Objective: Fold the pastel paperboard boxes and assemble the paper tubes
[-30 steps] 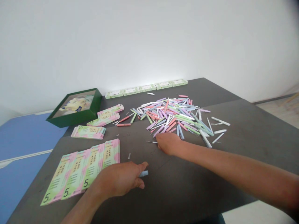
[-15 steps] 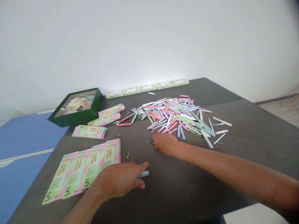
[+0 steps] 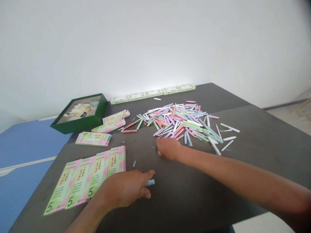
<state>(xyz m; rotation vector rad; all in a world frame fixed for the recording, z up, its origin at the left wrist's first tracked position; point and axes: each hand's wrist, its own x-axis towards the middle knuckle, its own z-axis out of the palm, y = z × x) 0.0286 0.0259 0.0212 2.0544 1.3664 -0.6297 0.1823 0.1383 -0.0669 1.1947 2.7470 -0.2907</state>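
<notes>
In the head view, the right hand (image 3: pixel 168 149) is a little further left than 1 second ago. It now covers more of the thin refill (image 3: pixel 155 147), so that only a short bit shows past the fingers. That suggests a grip being settled on this piece rather than a lift. The fingers curl down near the tabletop (image 3: pixel 184 197), hiding the contact, so I cannot tell whether they pinch it.

The left hand (image 3: pixel 123 189) has barely changed. Its thumb and a finger stand apart, with a light-blue barrel (image 3: pixel 151 182) showing between them and apparently held, the rest hidden by the hand. The 2 pieces remain apart, so they seem not yet joined.

The colored pile of pen parts (image 3: pixel 182 121) lies just beyond the right hand, looking unchanged. A small clear piece (image 3: pixel 134 163) lies near the left hand, beside 4 overlapping cartons (image 3: pixel 97 171) marked "5". Further back are the green box (image 3: pixel 82 125) and 5 pale boxes (image 3: pixel 154 93) lined up by the wall.
</notes>
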